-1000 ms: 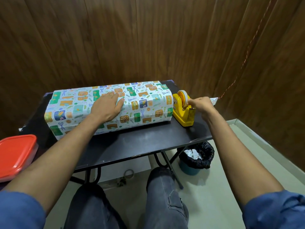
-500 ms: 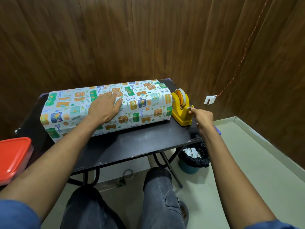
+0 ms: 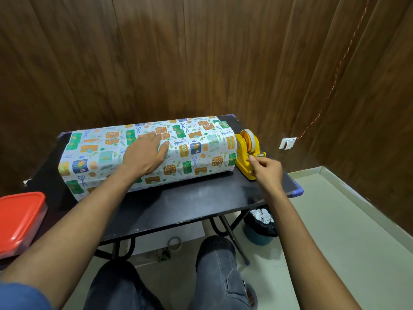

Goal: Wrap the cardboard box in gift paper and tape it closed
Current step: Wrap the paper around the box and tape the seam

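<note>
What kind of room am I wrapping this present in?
Probably a small makeshift work corner indoors: wood-panelled walls close around a black folding table, with a lined waste bin on the floor under its right end.

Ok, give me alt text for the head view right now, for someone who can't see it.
A person's left hand presses flat on a long box wrapped in gift paper on a black table, while the right hand reaches the cutter end of a yellow tape dispenser beside the box.
</note>
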